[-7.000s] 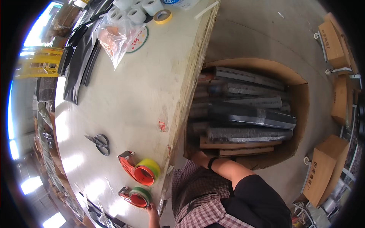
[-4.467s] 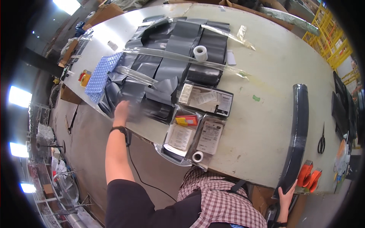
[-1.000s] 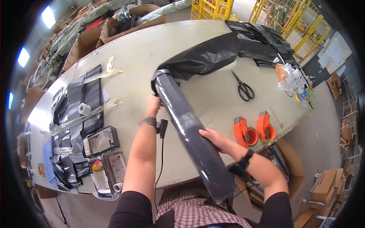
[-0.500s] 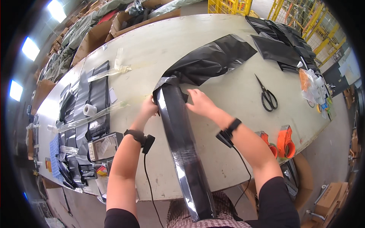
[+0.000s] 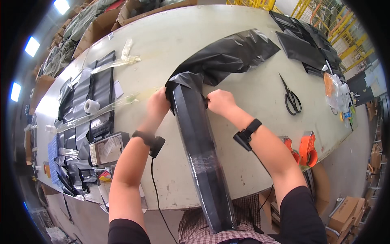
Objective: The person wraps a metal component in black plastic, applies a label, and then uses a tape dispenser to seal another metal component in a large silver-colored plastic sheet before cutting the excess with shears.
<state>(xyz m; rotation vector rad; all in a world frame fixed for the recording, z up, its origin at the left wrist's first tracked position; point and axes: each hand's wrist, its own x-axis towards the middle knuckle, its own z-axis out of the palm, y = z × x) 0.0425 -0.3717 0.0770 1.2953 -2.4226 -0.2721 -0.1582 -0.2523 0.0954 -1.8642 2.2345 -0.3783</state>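
A long, flat-sided bar wrapped in glossy black plastic (image 5: 195, 134) runs across the pale, scuffed counter (image 5: 150, 53) from its middle to the near edge, where its near end reaches over the person's checked apron (image 5: 187, 219). The far end of the bar sits inside the mouth of a loose, crumpled black plastic sleeve (image 5: 231, 57), which bends away to the far right and lies on the counter. The left hand (image 5: 157, 106) is at the left side of that mouth, fingers curled in; it is slightly blurred and its fingertips are hidden, but it seems to pinch the sleeve's edge. The right hand (image 5: 220, 102) is curled like a fist on the opposite side, gripping the edge of the same sleeve just beside the bar. To the right lies a pair of black-handled scissors (image 5: 290, 97), with two orange tape dispensers (image 5: 308, 151) nearer, by the counter's edge. Flat black plastic bags (image 5: 302, 53) are piled at the far right, and a clear plastic bag with something orange inside (image 5: 333, 91) lies near them. On the left, a white roll (image 5: 92, 106) rests on overlapping black plastic sheets (image 5: 103, 87), beyond a grey open box holding white labels (image 5: 109, 148).
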